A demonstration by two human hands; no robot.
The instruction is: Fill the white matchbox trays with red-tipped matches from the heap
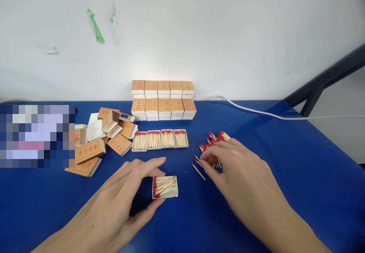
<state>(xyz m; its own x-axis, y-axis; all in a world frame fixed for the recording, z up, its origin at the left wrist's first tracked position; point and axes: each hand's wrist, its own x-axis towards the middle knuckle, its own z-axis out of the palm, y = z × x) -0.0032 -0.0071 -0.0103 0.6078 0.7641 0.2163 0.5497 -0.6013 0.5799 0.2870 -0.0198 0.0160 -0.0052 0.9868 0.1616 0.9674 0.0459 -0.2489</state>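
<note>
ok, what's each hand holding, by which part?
Left hand brackets the open match tray at its left end, fingers at the far edge, thumb at the near one. Right hand has fingertips in the loose matches; grip cannot be told.

The orange matchbox sleeves point(89, 151) lying loose on the desk point(285, 169) are carrying red printed characters, but these are showing too small and blurred to read. The stacked matchboxes point(164, 104) by the wall point(228, 36) are bearing the same red marks, equally illegible.
</note>
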